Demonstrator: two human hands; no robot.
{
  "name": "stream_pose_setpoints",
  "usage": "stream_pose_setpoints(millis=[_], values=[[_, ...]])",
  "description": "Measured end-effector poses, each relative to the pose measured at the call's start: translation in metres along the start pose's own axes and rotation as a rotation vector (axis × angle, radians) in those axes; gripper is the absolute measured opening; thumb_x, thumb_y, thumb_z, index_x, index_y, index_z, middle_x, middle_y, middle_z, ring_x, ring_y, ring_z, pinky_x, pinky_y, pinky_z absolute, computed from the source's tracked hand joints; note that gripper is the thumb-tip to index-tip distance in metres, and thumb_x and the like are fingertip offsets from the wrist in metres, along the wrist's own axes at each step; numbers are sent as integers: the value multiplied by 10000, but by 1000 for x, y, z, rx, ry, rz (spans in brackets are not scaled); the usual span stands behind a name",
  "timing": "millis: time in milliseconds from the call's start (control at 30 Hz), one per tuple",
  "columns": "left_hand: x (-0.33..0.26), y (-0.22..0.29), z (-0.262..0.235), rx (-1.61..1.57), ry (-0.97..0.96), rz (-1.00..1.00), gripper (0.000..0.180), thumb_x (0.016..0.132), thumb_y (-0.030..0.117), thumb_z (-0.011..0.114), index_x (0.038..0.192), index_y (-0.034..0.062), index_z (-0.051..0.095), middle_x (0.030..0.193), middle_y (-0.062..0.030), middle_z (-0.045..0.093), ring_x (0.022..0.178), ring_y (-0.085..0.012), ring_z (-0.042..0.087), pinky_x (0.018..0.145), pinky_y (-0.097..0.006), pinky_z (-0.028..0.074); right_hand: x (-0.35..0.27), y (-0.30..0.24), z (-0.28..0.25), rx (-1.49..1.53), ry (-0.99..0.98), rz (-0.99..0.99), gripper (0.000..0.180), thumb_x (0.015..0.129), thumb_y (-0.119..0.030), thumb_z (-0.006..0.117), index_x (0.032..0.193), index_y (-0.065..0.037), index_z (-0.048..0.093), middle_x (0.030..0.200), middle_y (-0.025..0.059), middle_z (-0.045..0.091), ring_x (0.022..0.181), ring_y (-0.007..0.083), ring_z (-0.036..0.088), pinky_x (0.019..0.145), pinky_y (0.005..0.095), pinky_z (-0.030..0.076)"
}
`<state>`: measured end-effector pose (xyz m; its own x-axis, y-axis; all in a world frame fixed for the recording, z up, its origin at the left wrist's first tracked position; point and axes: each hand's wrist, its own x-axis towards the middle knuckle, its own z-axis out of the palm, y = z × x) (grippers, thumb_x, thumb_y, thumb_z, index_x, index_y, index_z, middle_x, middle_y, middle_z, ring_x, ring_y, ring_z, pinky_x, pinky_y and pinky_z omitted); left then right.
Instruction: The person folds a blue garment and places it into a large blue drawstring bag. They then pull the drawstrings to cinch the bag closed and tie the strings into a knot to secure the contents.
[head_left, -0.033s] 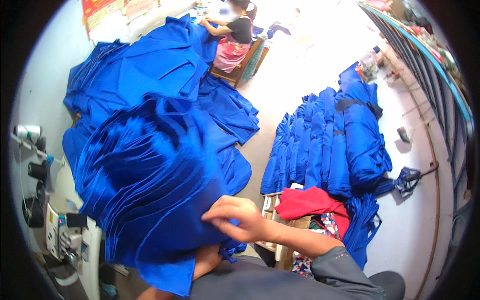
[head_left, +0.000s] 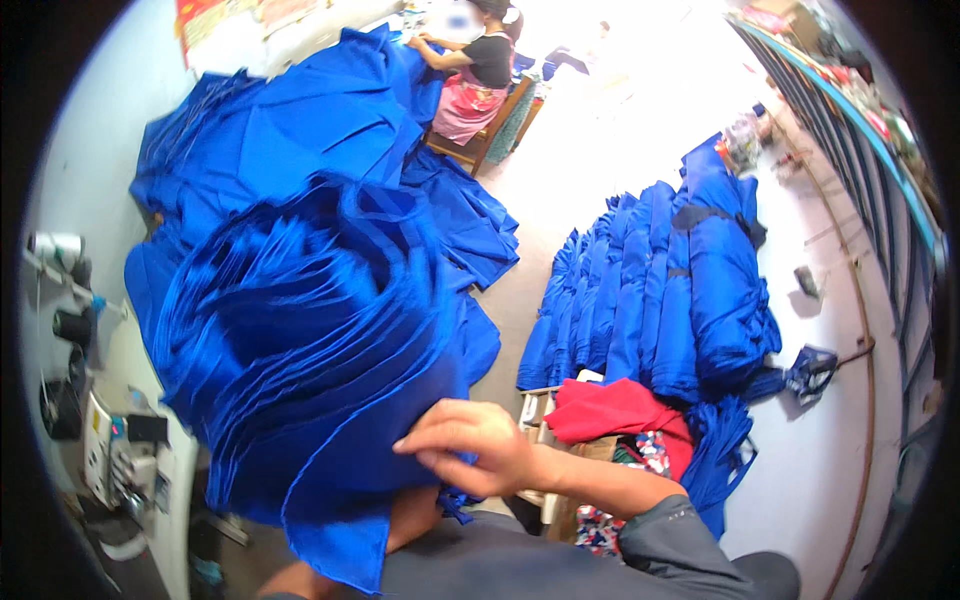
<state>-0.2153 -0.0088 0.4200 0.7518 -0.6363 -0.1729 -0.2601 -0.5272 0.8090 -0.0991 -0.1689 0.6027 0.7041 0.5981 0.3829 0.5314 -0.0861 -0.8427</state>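
Note:
A thick stack of blue cloth pieces fans out in front of me, its many layered edges curving down toward the lower left. My right hand is at the stack's right side. Its thumb and fingers are pinched together at the surface of the front cloth piece, and the fingertips partly hide what they hold. One corner of that piece hangs down near my lap. My left arm passes beneath the stack, and only a bit of bare skin of my left hand shows; the fingers are hidden by the cloth.
A sewing machine and thread cones stand at left. Large blue cloth is heaped beyond, near a seated person. Rolled blue bundles stand at right, behind red cloth. A shelf lines the far right.
My right hand has shifted slightly left along the cloth. The upper right part of the stack has swung right, and the front piece's edge has bent over a little more.

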Motion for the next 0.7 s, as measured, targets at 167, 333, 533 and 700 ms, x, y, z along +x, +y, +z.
stream_pose_setpoints(millis=[167,333,533,700], values=[[23,17,-4,-32,-73,32,454,943,211,564,1349,8,585,1343,-288,589,1252,-383,557,1059,-453,415,23,-44,18,137,-247,-214,259,903,-101,705,1136,10,684,1086,176,677,929,355,681,785,435,562],[63,21,3,-30,-82,113,452,951,197,539,1360,8,579,1348,-284,588,1262,-368,553,1074,-447,406,27,-5,35,-273,-514,-126,324,854,-151,617,1136,2,660,1121,229,636,1030,397,632,898,455,512],[88,27,0,-51,-139,143,451,962,180,509,1374,8,572,1355,-279,587,1274,-351,549,1092,-439,395,22,34,28,-714,-471,-342,465,837,-166,574,1256,30,619,1247,260,614,1199,379,586,1031,443,476],[96,25,-4,-90,-184,155,452,970,167,483,1385,8,566,1360,-276,586,1285,-336,545,1107,-433,386,53,16,44,-505,-764,-394,458,845,-160,576,1201,129,562,1140,211,598,1069,322,626,824,366,561]])
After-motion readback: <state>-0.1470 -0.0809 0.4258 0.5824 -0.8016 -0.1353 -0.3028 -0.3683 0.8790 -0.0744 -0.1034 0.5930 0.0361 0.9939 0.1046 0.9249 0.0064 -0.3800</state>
